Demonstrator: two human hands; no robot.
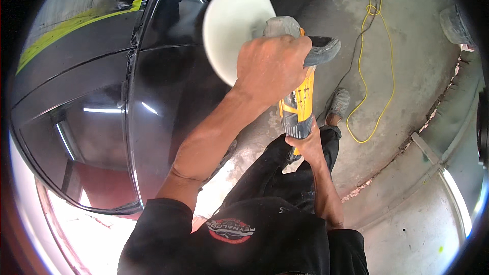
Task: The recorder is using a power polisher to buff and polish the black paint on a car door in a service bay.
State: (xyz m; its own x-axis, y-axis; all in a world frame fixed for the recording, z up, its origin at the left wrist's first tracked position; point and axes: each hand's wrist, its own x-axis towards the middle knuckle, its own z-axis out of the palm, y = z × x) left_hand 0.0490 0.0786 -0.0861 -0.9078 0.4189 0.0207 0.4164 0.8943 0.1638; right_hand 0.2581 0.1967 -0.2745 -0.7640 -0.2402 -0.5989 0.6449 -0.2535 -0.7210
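Observation:
A yellow and black car polisher point(303, 94) is held in both my hands beside a glossy black car panel point(165, 84). Up front, my left hand point(270, 66) is closed around the dark loop handle point(325, 51) near the polisher's grey head cover point(282, 26). Lower down, my right hand point(309, 145) wraps the rear of the body, its fingers partly hidden. The round white pad point(237, 28) stands on edge facing the panel. Whether it touches the panel, I cannot tell.
Yellow-green tape point(66, 35) edges the car's upper left part. A yellow cord point(391, 71) loops over the concrete floor point(417, 56) to the right, with a dark cord beside it. My shoe point(340, 103) is close to the cords. A pale wall point(407, 214) stands at the lower right.

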